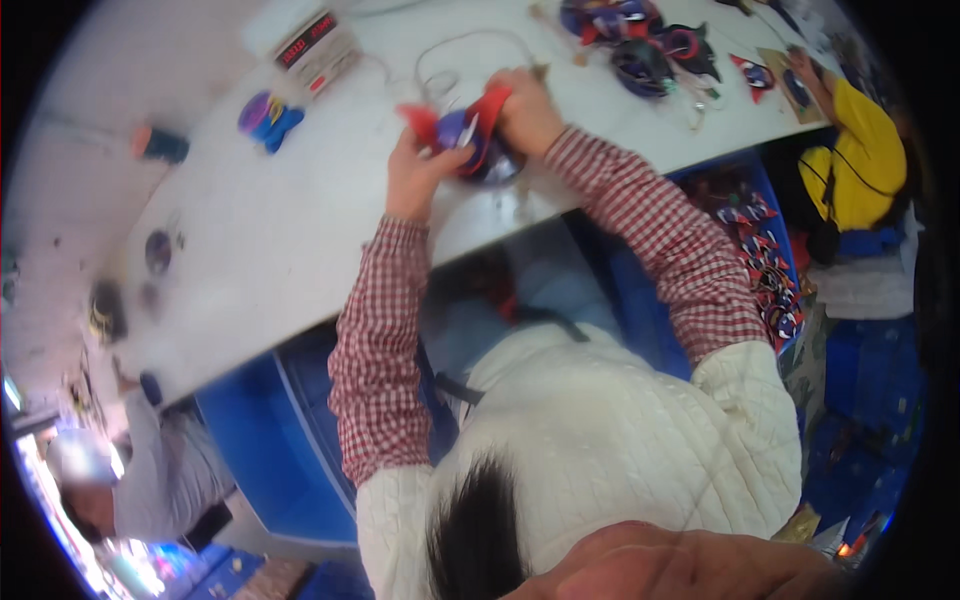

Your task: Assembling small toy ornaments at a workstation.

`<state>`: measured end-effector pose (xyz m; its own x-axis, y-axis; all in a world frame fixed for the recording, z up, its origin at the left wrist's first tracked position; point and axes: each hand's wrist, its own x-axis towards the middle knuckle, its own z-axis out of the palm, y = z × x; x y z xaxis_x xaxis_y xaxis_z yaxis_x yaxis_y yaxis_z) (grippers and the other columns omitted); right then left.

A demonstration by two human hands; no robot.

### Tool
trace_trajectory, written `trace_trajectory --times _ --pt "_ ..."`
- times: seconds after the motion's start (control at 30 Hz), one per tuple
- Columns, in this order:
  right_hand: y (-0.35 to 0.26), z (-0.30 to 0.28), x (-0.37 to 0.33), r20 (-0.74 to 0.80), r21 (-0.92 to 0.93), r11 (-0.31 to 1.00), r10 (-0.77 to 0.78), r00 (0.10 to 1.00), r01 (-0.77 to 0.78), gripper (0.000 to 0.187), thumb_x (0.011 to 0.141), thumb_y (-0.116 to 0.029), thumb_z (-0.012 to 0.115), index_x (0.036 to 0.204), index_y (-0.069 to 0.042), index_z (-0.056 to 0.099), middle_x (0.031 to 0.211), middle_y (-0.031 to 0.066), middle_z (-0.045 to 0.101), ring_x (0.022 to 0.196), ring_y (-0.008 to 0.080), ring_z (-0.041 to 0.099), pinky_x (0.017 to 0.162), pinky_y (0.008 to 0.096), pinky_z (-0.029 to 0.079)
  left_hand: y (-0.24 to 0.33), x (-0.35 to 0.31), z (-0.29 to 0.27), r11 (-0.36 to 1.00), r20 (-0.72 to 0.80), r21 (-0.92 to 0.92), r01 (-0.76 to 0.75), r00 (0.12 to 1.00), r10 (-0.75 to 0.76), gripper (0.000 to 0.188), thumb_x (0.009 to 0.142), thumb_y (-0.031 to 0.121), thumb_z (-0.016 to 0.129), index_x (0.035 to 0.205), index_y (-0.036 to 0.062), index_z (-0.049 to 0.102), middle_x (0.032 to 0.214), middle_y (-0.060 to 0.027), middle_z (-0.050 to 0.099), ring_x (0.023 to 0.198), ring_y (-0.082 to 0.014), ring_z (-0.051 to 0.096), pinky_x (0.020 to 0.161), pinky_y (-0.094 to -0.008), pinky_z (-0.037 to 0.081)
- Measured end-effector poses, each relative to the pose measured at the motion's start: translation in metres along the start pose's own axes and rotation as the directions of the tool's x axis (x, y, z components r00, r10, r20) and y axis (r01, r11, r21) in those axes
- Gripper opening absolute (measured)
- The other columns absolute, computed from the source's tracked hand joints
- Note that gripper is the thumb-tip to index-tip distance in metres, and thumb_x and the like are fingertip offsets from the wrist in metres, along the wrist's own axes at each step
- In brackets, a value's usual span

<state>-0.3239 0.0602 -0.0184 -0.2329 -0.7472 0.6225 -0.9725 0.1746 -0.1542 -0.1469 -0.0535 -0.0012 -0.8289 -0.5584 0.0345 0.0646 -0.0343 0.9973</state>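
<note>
Over the white table I hold a red and purple plastic toy piece (455,130) with pointed red ends and a rounded dark underside. My left hand (418,172) grips its left side, thumb across the front. On the other side, my right hand (528,112) has its fingers closed around the right red point. Slight blur hides the finer details of the piece. Behind my hands a thin grey cable (470,35) curls on the tabletop.
A white box with a red display (315,50) stands at the back left, near a purple, yellow and blue toy (270,120) and a dark spool (160,145). Similar toy pieces (645,65) lie back right; more fill a blue bin (765,250). People sit left and right.
</note>
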Motion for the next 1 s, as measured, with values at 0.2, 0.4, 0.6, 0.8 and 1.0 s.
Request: trace_trajectory --times 0.2,0.4,0.6,0.8,1.0 --pt "-0.03 0.041 -0.01 -0.059 0.107 0.942 0.325 0.944 -0.318 0.012 0.073 -0.011 0.058 0.084 -0.005 0.059 0.092 0.013 0.055 0.078 0.0285 0.055 0.068 0.0378 0.047 -0.021 -0.011 -0.013 0.994 -0.054 -0.11 0.016 0.998 -0.022 0.049 0.071 0.001 0.067 0.118 -0.0015 0.052 0.105 -0.0125 0.061 0.091 -0.0207 0.059 0.083 -0.0253 0.046" --pt "-0.048 0.027 -0.002 0.283 0.798 0.17 0.742 0.608 -0.578 0.016 0.078 -0.012 0.055 0.093 -0.007 0.054 0.081 0.0082 0.052 0.071 0.0182 0.052 0.061 0.0315 0.045 -0.004 -0.014 0.009 0.998 -0.004 -0.055 -0.001 1.0 0.0 0.038 0.08 0.005 0.063 0.117 -0.0005 0.054 0.104 -0.0085 0.06 0.089 -0.0164 0.055 0.082 -0.0238 0.042" --pt "-0.046 0.034 -0.006 0.054 0.836 0.428 0.561 0.826 -0.344 0.009 0.063 -0.005 0.068 0.07 -0.004 0.064 0.075 0.0076 0.061 0.067 0.0188 0.056 0.071 0.0305 0.051 -0.024 -0.018 0.004 0.98 -0.128 -0.2 -0.002 0.991 -0.024 0.051 0.073 0.0 0.066 0.121 -0.0015 0.051 0.108 -0.0147 0.06 0.095 -0.0223 0.059 0.087 -0.0289 0.046" --pt "-0.08 -0.006 0.021 0.28 0.882 0.21 0.486 0.828 -0.422 0.021 0.075 0.0 0.062 0.096 -0.004 0.062 0.084 0.0062 0.064 0.078 0.0169 0.06 0.076 0.0263 0.05 -0.001 -0.047 -0.011 0.872 -0.036 -0.489 -0.033 0.999 0.017 0.058 0.068 -0.001 0.071 0.121 -0.0009 0.049 0.107 -0.0136 0.06 0.092 -0.0218 0.06 0.083 -0.0282 0.049" --pt "-0.154 0.016 0.062 0.444 0.896 -0.088 0.221 0.868 -0.436 0.027 0.078 -0.005 0.063 0.105 -0.005 0.06 0.104 0.0076 0.059 0.095 0.0167 0.054 0.083 0.0273 0.045 0.012 -0.08 -0.089 0.75 -0.302 -0.639 -0.17 0.952 -0.042 0.052 0.075 0.004 0.064 0.124 0.0014 0.047 0.107 -0.0126 0.059 0.09 -0.0215 0.06 0.08 -0.0273 0.05"
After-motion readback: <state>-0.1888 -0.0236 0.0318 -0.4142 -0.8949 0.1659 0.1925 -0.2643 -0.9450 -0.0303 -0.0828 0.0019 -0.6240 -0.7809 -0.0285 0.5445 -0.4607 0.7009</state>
